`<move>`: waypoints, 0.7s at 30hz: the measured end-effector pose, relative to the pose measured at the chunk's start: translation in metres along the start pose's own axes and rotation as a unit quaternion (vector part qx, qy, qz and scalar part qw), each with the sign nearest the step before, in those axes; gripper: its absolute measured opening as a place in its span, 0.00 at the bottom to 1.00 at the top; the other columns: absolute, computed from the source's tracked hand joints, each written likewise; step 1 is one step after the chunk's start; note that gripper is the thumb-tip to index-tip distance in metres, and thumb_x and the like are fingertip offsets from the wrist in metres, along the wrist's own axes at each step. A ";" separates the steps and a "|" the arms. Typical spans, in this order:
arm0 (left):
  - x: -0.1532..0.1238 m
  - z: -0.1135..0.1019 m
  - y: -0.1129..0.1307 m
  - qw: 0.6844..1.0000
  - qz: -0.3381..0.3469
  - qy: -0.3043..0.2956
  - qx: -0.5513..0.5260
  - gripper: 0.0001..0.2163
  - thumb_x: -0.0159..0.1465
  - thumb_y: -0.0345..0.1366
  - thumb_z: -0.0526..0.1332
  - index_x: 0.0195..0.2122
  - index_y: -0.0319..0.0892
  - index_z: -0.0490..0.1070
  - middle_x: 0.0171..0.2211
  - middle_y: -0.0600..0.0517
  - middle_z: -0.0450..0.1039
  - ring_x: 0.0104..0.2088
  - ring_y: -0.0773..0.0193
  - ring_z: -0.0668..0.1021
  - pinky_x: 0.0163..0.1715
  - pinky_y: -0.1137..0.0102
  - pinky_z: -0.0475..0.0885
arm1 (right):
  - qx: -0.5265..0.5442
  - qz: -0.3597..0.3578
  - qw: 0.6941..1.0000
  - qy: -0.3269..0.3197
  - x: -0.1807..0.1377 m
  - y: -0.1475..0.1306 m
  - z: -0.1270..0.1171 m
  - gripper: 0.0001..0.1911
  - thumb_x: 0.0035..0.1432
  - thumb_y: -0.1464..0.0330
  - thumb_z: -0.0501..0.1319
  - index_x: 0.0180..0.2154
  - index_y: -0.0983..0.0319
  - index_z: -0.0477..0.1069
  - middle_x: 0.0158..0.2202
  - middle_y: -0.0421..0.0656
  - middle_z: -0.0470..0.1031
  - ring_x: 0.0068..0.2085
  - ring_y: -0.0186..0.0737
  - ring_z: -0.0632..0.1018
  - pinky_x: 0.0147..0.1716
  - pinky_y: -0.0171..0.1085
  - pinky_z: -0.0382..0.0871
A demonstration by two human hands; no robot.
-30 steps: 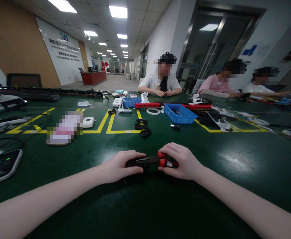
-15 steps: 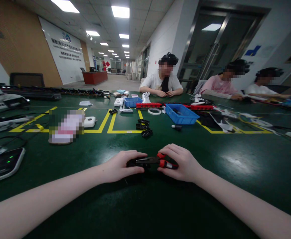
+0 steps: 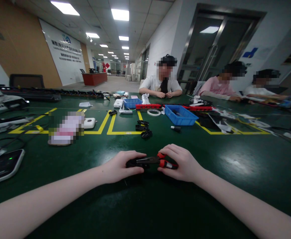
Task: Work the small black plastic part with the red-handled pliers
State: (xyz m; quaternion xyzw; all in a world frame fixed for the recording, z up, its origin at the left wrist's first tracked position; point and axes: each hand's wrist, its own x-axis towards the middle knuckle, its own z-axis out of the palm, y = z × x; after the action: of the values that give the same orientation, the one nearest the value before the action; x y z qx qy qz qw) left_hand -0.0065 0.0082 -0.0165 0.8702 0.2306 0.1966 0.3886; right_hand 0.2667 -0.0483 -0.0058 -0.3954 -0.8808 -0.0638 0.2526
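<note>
Pliers (image 3: pixel 151 160) stretch sideways between my hands, on my side of the blue box (image 3: pixel 182 119), with their thin nose pointing at my left hand (image 3: pixel 124 168). The nose is dark metal; the handles are red and black. My right hand (image 3: pixel 182 162) is wrapped round the handles. My left hand pinches a black part (image 3: pixel 132 163); I can't tell if the nose bites it. Green table (image 3: pixel 210 147) spreads from my hands to the box. Yellow tape (image 3: pixel 120 133) and small black pieces (image 3: pixel 146 134) are left of the box.
</note>
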 end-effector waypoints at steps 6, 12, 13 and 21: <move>-0.001 0.000 0.000 1.000 -0.003 -0.003 0.003 0.22 0.66 0.40 0.63 0.61 0.43 0.68 0.52 0.47 0.76 0.50 0.55 0.77 0.52 0.63 0.71 | -0.006 -0.006 1.000 0.002 -0.001 0.002 0.000 0.18 0.57 0.59 0.66 0.44 0.62 0.70 0.38 0.48 0.77 0.37 0.44 0.77 0.35 0.42 0.71; -0.001 0.001 -0.001 1.000 0.000 0.011 0.004 0.22 0.66 0.40 0.64 0.61 0.44 0.68 0.52 0.48 0.76 0.50 0.56 0.77 0.52 0.62 0.71 | -0.001 -0.008 1.000 0.004 0.000 0.001 0.000 0.17 0.57 0.59 0.66 0.44 0.62 0.70 0.38 0.47 0.77 0.37 0.44 0.77 0.35 0.42 0.71; -0.001 0.001 -0.001 1.000 -0.002 0.013 0.005 0.22 0.66 0.40 0.64 0.60 0.44 0.68 0.52 0.48 0.76 0.50 0.55 0.77 0.52 0.62 0.71 | 0.000 -0.007 1.000 0.003 0.000 0.001 0.000 0.17 0.57 0.59 0.65 0.44 0.62 0.70 0.38 0.48 0.77 0.37 0.44 0.77 0.35 0.42 0.71; -0.002 -0.001 0.002 0.999 0.005 0.012 0.029 0.21 0.66 0.40 0.64 0.59 0.44 0.69 0.52 0.48 0.76 0.50 0.55 0.78 0.52 0.61 0.70 | 0.007 0.004 1.000 -0.010 0.000 0.000 0.002 0.17 0.56 0.59 0.66 0.44 0.62 0.70 0.39 0.48 0.77 0.38 0.44 0.77 0.36 0.42 0.72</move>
State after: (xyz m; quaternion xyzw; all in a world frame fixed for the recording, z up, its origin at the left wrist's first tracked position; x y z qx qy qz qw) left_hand -0.0078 0.0067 -0.0150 0.8797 0.2369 0.2022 0.3592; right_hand 0.2661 -0.0479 -0.0079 -0.3980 -0.8820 -0.0529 0.2469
